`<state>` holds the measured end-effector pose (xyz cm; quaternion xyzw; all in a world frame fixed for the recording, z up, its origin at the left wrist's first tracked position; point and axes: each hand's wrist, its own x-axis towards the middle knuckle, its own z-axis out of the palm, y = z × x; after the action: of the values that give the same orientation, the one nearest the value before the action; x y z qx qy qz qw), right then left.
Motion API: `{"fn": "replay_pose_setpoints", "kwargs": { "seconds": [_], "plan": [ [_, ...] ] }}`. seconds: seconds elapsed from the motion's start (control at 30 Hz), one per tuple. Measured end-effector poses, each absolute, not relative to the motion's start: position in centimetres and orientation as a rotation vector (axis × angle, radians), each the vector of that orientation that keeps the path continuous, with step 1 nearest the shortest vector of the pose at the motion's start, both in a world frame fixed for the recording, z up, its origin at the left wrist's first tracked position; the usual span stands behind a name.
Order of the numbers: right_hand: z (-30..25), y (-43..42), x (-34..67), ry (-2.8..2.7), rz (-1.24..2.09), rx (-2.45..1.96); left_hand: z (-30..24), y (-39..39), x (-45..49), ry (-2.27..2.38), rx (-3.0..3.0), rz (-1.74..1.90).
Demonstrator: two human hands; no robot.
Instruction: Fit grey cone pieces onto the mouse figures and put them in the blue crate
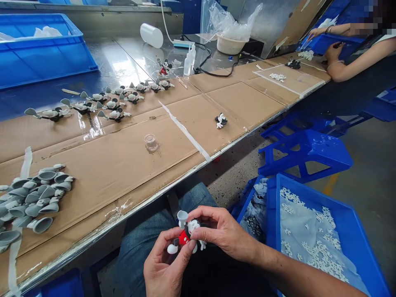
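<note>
At the bottom middle of the picture, a small Mickey Mouse toy (187, 236) lies tilted between the two hands — its red shorts are nearer the left hand (165, 264), and its white head is nearer the right hand (224, 231). Both hands are curled in close and pinch the toy — the right fingers (198, 215) press by its head, just beside a pale gray cup (182, 217) at its top end.
</note>
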<state>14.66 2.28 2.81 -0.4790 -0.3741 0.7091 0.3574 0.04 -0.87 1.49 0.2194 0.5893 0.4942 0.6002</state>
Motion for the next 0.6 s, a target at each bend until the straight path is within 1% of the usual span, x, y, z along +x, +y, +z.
{"fn": "replay_pose_setpoints", "kwargs": {
  "seconds": [0.23, 0.6],
  "plan": [
    [3.5, 2.2, 14.7, -1.149, 1.636, -1.301, 1.9, -1.2, 0.5, 1.402, 0.536, 1.201],
    [4.6, 1.8, 15.0, -1.3, 1.501, -1.344, 2.1, -1.4, 0.7, 1.368, 0.659, 1.303]
  ]
}}
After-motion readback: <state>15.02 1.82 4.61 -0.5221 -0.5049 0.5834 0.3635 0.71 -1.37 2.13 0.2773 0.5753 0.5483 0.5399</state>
